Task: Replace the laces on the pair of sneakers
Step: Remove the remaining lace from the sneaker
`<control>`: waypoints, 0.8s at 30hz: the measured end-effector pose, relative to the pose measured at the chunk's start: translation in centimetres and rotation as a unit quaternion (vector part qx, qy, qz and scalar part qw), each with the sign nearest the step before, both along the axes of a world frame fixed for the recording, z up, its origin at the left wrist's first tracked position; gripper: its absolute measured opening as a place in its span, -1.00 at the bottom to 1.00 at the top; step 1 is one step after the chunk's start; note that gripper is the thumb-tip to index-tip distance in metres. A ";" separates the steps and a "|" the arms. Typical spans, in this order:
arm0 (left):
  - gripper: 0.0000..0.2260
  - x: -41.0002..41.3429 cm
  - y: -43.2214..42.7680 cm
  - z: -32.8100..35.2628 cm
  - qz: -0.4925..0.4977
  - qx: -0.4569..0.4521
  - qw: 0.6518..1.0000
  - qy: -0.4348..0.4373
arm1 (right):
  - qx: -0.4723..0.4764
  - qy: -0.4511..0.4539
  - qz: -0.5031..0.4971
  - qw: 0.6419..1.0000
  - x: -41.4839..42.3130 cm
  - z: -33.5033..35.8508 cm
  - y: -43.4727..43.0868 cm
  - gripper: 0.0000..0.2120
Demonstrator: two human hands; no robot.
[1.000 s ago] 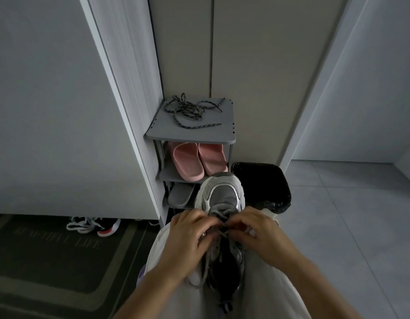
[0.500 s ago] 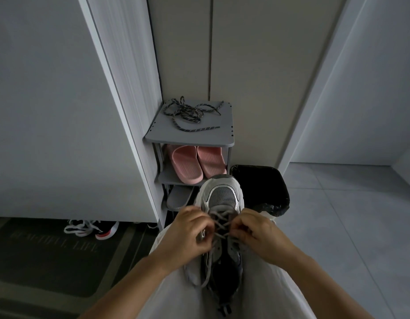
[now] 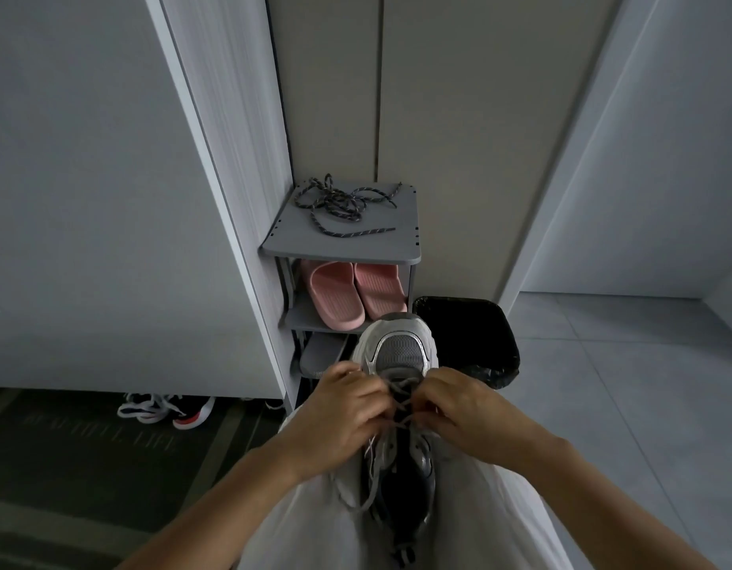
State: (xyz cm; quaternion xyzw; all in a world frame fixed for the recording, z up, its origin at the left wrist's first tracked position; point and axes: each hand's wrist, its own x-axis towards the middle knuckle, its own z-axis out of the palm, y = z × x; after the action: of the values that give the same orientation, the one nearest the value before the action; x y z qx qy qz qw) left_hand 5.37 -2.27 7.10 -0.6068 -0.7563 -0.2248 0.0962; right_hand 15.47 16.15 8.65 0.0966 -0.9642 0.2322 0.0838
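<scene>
Working at the lace (image 3: 398, 393) on the sneaker (image 3: 400, 350), left hand (image 3: 348, 409) and right hand (image 3: 467, 409) each pinched it; easing one crossing at a time looked smartest

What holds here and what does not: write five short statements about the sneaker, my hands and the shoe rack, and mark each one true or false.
1. The dark speckled laces lie loose on the top shelf of the shoe rack. True.
2. The pink slippers stand on the floor. False: they sit on the rack's second shelf.
3. The left hand and the right hand both pinch the grey lace of the sneaker. True.
4. The sneaker's toe points toward the person. False: it points away, toward the rack.
5. The bin beside the rack has a white liner. False: its liner is black.
</scene>
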 end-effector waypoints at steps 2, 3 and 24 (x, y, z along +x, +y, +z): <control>-0.85 -0.3 -1.1 -0.4 0.018 0.032 0.995 -0.098 | -0.076 -0.026 -0.051 0.995 0.5 -0.3 0.6 -0.87; -0.87 -0.3 -1.5 -0.7 0.030 0.049 0.985 -0.161 | -0.127 -0.034 -0.084 0.988 0.8 -0.8 0.8 -0.91; -0.56 0.7 -1.7 -0.1 0.066 -0.054 0.942 -0.325 | -0.239 -0.039 -0.180 0.953 1.8 -3.7 0.2 -0.86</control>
State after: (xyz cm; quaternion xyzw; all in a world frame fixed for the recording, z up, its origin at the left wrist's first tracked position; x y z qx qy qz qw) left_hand 6.11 -3.98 7.02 -0.4540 -0.7958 -0.3614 -0.1733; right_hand 17.31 16.38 4.95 -0.1108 -0.8844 0.4405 0.1076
